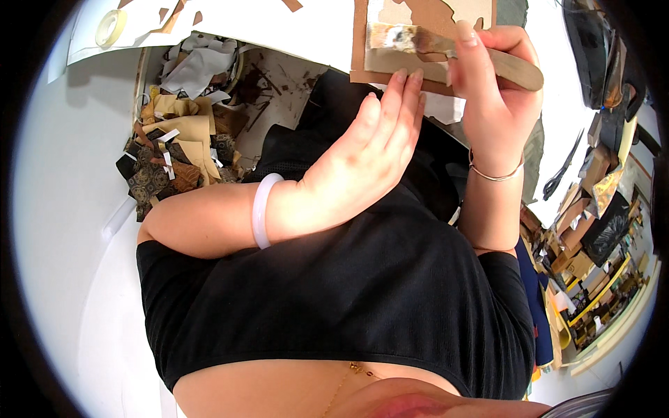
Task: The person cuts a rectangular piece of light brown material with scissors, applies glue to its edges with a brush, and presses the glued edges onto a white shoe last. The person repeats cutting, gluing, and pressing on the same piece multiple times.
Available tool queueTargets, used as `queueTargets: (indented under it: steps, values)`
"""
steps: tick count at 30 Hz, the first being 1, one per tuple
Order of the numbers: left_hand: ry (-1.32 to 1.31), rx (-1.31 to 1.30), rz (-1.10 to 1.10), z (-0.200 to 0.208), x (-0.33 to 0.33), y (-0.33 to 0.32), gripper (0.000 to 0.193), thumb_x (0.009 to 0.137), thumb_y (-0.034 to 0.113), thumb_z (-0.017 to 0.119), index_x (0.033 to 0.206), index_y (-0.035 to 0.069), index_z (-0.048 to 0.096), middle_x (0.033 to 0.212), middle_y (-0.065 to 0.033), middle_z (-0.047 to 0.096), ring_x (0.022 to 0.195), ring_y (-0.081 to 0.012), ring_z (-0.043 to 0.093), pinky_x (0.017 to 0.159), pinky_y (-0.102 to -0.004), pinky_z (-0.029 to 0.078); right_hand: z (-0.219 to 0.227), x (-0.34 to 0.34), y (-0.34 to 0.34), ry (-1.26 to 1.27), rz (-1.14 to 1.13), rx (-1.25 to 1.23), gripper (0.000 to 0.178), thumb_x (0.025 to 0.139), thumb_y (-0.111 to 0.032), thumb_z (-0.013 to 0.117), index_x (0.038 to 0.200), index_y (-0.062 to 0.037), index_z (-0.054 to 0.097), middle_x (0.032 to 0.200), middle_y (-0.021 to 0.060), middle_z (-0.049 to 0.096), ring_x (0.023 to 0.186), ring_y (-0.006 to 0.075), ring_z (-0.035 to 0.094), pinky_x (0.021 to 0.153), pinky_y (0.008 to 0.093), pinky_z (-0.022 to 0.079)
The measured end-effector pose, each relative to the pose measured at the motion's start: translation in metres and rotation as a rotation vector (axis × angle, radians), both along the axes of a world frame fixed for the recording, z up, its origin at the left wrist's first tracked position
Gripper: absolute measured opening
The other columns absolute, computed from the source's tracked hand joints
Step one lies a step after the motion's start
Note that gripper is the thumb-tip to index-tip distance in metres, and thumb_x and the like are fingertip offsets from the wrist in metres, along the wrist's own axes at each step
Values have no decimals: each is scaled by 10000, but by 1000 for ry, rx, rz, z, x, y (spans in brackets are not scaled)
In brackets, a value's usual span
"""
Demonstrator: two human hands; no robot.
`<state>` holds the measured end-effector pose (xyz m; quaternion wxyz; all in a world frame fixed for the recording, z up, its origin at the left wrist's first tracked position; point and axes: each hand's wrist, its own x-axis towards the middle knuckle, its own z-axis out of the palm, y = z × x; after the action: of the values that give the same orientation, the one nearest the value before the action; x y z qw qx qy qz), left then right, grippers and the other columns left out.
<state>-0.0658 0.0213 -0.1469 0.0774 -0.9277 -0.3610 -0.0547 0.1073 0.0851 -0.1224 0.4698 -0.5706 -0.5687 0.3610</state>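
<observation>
My right hand (498,90) grips a flat brush (431,44) by its wooden handle, thumb on top. The bristles are smeared with whitish paste and lie over a brown sheet (359,49) at the table's near edge. A beige panel (397,64) rests on that sheet, under the brush. My left hand (369,153) is open, its fingers stretched out together. Its fingertips touch or hover at the near edge of the panel; I cannot tell which. A ragged brown piece (425,12) lies just beyond the brush.
A tape roll (110,28) and brown scraps (171,17) lie on the white table (279,35) at the left. Below it, offcuts (167,164) heap around a bin (202,66). Black scissors (563,167) lie at the right, near dark tools (617,70) and cluttered boxes (578,223).
</observation>
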Motion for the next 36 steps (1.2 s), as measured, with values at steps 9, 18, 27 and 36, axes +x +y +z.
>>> queueTargets:
  steps: [9,18,27,36]
  values:
    - [14,-56,-76,9,-5,2,621,927,394,565,1353,-57,596,1504,-284,491,1423,-411,448,1125,-482,351,50,14,27,196,-111,87,140,1000,-116,698,1010,11,639,754,77,705,640,84,624,570,208,479]
    - [32,31,-94,17,-3,5,694,933,460,595,1367,-82,587,1485,-305,504,1410,-413,458,1115,-461,352,129,3,190,-61,-160,325,244,1026,-230,648,939,-5,687,720,-1,622,625,85,552,577,253,443]
    - [5,30,-86,13,-7,3,692,930,461,604,1374,-70,585,1499,-287,500,1415,-396,459,1120,-466,341,126,-8,229,-749,-3,399,295,984,-335,660,985,-43,703,883,224,706,864,426,679,760,475,521]
    - [44,41,-87,17,-5,4,685,937,448,598,1384,-72,576,1509,-298,484,1416,-411,452,1133,-481,334,128,6,229,-533,-87,730,201,1006,-202,650,1001,-5,685,864,138,733,779,292,707,722,382,537]
